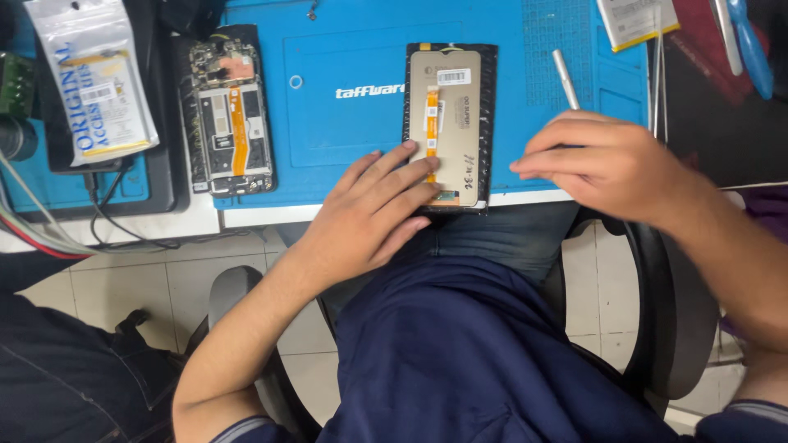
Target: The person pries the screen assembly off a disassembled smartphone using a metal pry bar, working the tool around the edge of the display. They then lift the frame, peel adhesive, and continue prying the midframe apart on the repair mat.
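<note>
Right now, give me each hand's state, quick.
Left hand: open, fingers flat on the phone screen panel, holding nothing.
Right hand: curled around a thin metal tool.

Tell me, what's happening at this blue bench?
A seated person works at a blue rubber work mat. Their left hand presses its fingertips on the lower end of a tan-backed phone screen panel with an orange ribbon cable, lying face down at the mat's near edge. Their right hand holds a slim silver metal tool beside it. An opened phone frame with bare circuit boards lies to the left.
</note>
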